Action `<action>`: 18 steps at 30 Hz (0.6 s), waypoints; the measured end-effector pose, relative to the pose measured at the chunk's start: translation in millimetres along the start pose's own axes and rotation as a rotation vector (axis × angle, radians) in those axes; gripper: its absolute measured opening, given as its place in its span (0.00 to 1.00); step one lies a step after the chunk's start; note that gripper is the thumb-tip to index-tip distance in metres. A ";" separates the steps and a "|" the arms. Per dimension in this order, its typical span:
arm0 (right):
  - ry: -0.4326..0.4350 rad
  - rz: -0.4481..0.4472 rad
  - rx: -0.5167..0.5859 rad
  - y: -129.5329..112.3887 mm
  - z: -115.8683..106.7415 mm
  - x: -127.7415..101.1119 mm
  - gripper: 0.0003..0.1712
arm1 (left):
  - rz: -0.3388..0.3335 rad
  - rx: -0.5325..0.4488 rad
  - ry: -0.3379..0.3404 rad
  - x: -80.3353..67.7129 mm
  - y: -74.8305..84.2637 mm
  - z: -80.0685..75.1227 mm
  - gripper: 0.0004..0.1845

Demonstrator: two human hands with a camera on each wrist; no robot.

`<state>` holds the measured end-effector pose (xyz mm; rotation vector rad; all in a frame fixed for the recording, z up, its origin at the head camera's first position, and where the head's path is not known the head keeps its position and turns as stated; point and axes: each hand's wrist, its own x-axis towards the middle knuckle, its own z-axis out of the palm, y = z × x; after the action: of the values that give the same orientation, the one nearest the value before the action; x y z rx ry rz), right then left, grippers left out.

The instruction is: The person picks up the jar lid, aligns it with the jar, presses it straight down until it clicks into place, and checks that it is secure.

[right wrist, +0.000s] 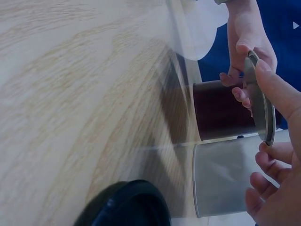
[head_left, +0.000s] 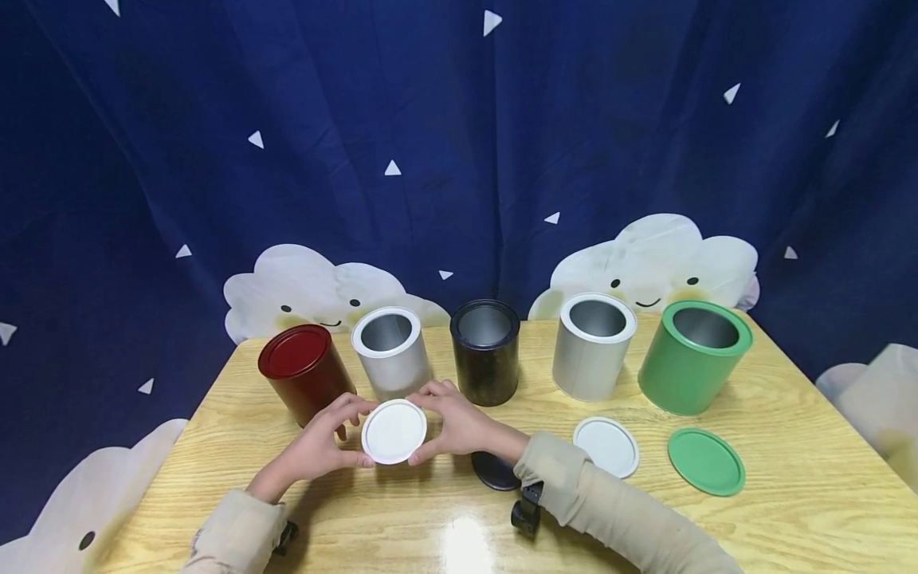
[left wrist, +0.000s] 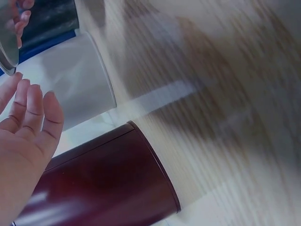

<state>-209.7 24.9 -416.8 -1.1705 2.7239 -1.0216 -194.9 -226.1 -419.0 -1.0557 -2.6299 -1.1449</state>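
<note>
Between my two hands a round white lid [head_left: 394, 431] is held up over the table, its top face toward the head camera. My left hand [head_left: 326, 442] pinches the lid's left edge with thumb and fingertips. On the opposite edge, my right hand [head_left: 453, 426] grips with its thumb below and fingers above. In the right wrist view the lid [right wrist: 258, 101] appears edge-on. Just behind it stands a white can [head_left: 393, 359] with an uncovered top. A dark red can [head_left: 304, 371], lid on, is beside my left hand.
Farther right along the back stand a black can [head_left: 485, 363], a second white can [head_left: 590, 359] and a green can [head_left: 684, 371], all uncovered. A black lid [head_left: 495, 474], partly under my right forearm, a white lid [head_left: 606, 447] and a green lid [head_left: 707, 462] lie on the wooden table [head_left: 380, 526].
</note>
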 end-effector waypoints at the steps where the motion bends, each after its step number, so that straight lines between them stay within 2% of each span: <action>1: 0.006 -0.003 0.003 0.5 -1.0 1.0 0.47 | -0.004 -0.001 0.001 1.3 -0.7 -0.6 0.35; 5: 0.021 -0.012 0.004 1.7 -2.1 3.9 0.46 | -0.002 0.002 0.004 3.7 -2.0 -1.9 0.35; 14: 0.002 -0.037 0.000 -6.2 1.3 5.9 0.44 | 0.042 0.007 0.009 -6.4 -2.2 -4.1 0.34; 18: 0.013 -0.045 -0.011 -5.8 0.6 7.2 0.44 | 0.049 0.000 0.006 -4.8 -0.5 -7.0 0.33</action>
<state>-211.0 16.9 -412.3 -1.2373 2.7289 -1.0235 -192.9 -233.7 -415.9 -1.1085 -2.5838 -1.1366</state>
